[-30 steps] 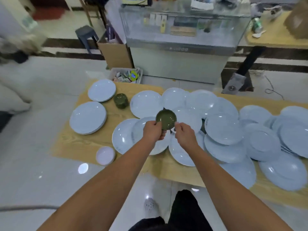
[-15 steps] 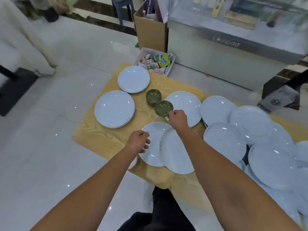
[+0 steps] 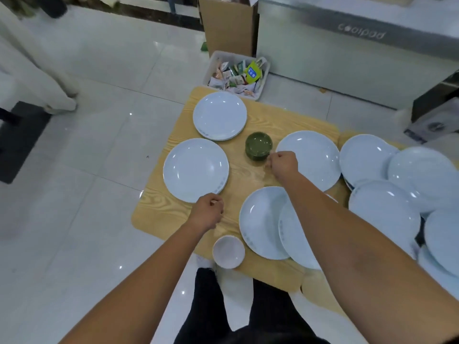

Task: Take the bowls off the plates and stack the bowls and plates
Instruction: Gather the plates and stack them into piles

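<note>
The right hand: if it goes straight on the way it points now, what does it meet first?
The green bowls, stacked just ahead of the right hand. Its fingers seem to be at the rim, though contact is unclear.

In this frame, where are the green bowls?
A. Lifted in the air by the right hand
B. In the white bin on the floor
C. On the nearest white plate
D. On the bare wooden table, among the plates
D: the green bowls stand directly on the wooden table, off every plate, with the right hand close beside them.
</note>
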